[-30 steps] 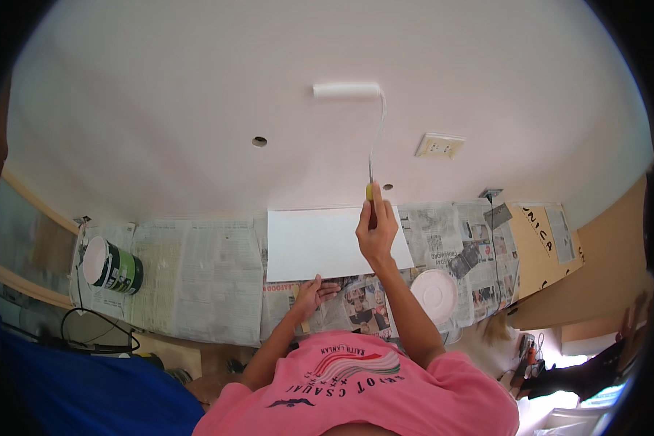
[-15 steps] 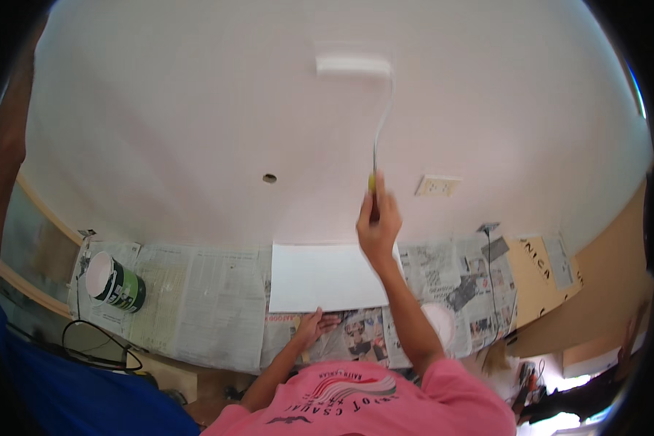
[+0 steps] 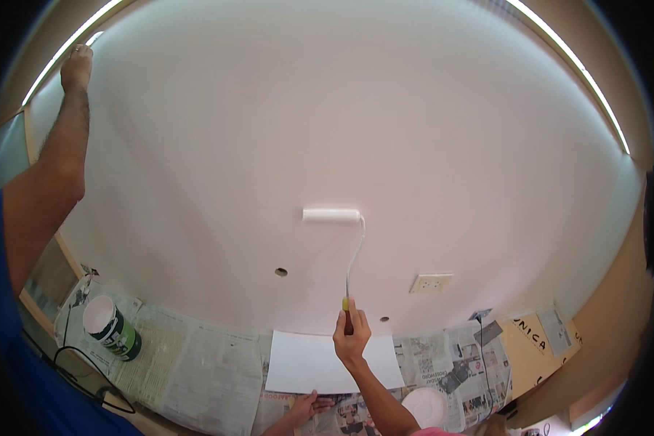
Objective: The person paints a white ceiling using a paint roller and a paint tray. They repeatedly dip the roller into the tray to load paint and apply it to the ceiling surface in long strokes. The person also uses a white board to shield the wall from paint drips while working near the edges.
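My right hand is closed around the handle of a paint roller. The roller's white sleeve lies level on the pale wall, with its thin bent frame running down to the hand. Below, my left hand lies with fingers stretched out at the near edge of a white sheet. Its thumb points toward the sheet's edge and it grips nothing that I can see. Beside my right forearm sits a round container of pale paint, partly covered by the arm.
Newspaper covers the ledge under the wall. A paint bucket stands at the left near a black cable. A socket and a hole are in the wall. A co-worker's raised arm holds something pale at upper left.
My view has tilted upward, bringing the wall's top edge in. The roller, still in my right hand, has moved lower on the wall. The co-worker's raised hand has come into view.
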A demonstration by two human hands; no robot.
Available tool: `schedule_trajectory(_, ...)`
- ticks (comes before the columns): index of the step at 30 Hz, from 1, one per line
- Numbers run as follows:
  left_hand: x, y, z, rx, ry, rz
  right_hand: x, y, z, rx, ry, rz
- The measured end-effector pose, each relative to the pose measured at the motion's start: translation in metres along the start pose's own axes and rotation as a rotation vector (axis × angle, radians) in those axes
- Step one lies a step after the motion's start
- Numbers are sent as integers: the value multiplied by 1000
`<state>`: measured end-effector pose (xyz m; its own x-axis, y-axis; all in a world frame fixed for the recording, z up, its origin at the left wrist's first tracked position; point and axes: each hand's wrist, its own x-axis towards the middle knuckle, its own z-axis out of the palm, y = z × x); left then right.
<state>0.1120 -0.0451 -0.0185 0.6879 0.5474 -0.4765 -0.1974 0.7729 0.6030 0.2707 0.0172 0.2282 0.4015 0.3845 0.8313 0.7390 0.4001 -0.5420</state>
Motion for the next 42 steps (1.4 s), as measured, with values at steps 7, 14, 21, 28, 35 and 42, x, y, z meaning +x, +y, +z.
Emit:
schedule_trajectory(7, 18, -26, -16, -87, -62, 134, 131, -61, 20, 91, 119, -99)
schedule_trajectory(14, 30, -36, -29, -137, -14, 87, 282, -121, 24, 215, 242, -308)
schedule_trajectory(21, 25, -34, -22, -133, 24, 59, 392, -190, 17, 171, 302, -388)
schedule_trajectory(28, 32, -41, -28, -100, -5, 117, 374, -183, -14, 156, 263, -312)
schedule_trajectory(35, 38, -42, -38, -48, -20, 122, 378, -178, -27, 97, 257, -305)
schedule_trajectory(42, 38, -45, -35, -64, 14, 127, 409, -189, -20, 99, 294, -378)
